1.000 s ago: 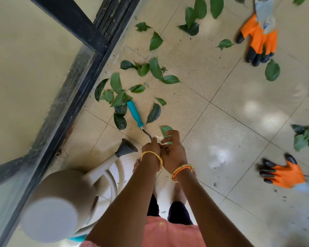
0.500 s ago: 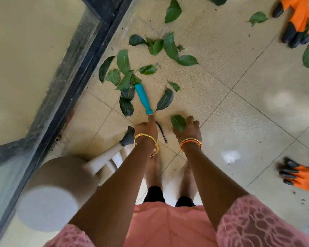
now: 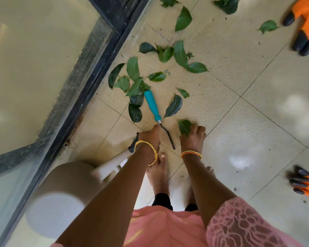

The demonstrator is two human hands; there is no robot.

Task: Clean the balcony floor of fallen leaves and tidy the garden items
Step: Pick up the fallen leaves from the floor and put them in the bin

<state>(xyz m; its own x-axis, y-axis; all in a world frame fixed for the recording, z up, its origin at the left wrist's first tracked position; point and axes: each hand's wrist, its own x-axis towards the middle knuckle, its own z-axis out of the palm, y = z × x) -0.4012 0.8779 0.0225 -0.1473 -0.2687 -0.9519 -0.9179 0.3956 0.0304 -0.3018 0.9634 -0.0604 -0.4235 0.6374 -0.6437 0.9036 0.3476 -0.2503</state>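
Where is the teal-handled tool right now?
In the head view the teal-handled tool lies on the floor tiles at centre, its handle end among the leaves near the door frame, its metal tip between the left hand and right hand.

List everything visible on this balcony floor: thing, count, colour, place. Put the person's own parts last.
Fallen leaves: many, green, scattered over the tiles, thickest near the door track.
Hand tool with plastic handle and bent metal shaft: one, teal and dark metal, lying on the floor among the leaves.
Clawed garden gloves: two, orange with black tips, one top right, one at the right edge lower down.
Plastic watering can: one, pale grey-white, lower left beside the door.
Sliding glass door frame: one, black, left side.
Floor tiles: beige, glossy.
Left hand: at the tool's metal neck, gold bangle.
Right hand: closing on one leaf, orange bangle.
Bare feet: two, beneath the hands.
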